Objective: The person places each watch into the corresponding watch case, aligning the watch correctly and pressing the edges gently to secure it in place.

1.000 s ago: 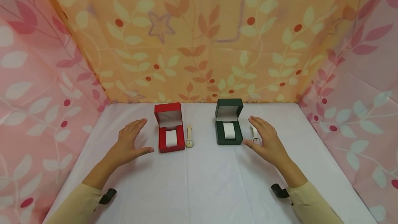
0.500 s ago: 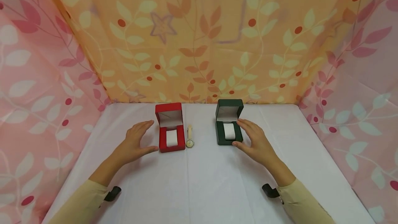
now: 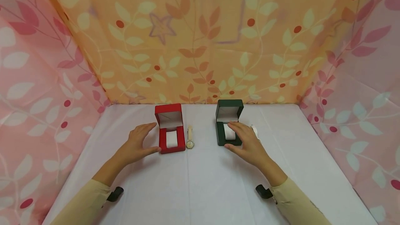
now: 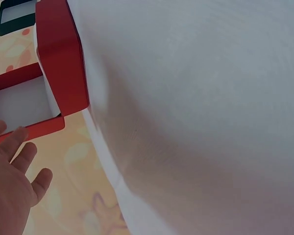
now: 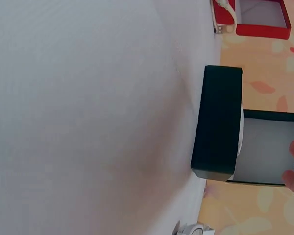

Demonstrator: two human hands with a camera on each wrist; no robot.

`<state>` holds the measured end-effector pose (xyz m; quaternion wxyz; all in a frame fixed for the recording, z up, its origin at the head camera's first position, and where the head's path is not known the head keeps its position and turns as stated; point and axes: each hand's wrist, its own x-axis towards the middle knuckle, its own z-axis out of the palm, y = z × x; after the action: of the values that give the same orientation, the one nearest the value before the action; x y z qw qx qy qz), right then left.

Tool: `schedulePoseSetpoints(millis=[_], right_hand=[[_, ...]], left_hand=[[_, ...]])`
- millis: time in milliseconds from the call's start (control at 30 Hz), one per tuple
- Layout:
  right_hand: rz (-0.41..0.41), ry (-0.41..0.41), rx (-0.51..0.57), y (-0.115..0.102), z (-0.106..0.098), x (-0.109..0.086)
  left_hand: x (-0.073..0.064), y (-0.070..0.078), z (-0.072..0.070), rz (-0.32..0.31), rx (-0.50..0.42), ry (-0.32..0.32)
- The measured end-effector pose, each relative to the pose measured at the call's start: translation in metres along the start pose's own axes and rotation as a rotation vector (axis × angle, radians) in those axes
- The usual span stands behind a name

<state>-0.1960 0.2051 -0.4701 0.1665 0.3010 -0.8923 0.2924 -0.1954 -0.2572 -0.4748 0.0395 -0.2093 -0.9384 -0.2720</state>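
An opened red watch box point(image 3: 180, 138) with a white cushion stands left of centre. My left hand point(image 3: 137, 144) is held beside its left side, fingers spread and holding nothing; the thumb tip overlaps the box's front left corner in the head view. Further right is an opened dark green watch box point(image 3: 220, 133), also with a white cushion. My right hand point(image 3: 248, 145), thumb and fingers apart, reaches over its right part and hides some of it. A watch with a cream strap point(image 3: 190, 136) lies beside the red box. A white watch point(image 3: 255, 130) lies behind my right hand, partly covered.
A white cloth point(image 3: 200, 186) covers the table. An orange leaf-patterned curtain point(image 3: 193, 61) hangs at the back edge, with pink patterned curtains point(image 3: 34, 114) at both sides. A black device point(image 3: 115, 194) sits at each wrist by the sleeve.
My right hand has moved left, from over the white watch to over the green box's right side. My left hand has moved right, closer to the red box. Boxes and watches stay put.
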Motion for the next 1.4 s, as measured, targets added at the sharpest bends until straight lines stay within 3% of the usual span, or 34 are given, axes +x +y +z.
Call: schedulePoseSetpoints(millis=[300, 833, 1400], right_hand=[[-0.025, -0.019, 0.030, -0.010, 0.010, 0.009], [0.015, -0.084, 0.095, -0.021, 0.026, 0.024], [0.016, -0.104, 0.084, -0.027, 0.043, 0.039]], left_hand=[[0.007, 0.003, 0.003, -0.012, 0.012, -0.022], [0.018, 0.004, 0.010, -0.013, -0.001, -0.063], [0.023, 0.005, 0.011, 0.003, 0.007, -0.058]])
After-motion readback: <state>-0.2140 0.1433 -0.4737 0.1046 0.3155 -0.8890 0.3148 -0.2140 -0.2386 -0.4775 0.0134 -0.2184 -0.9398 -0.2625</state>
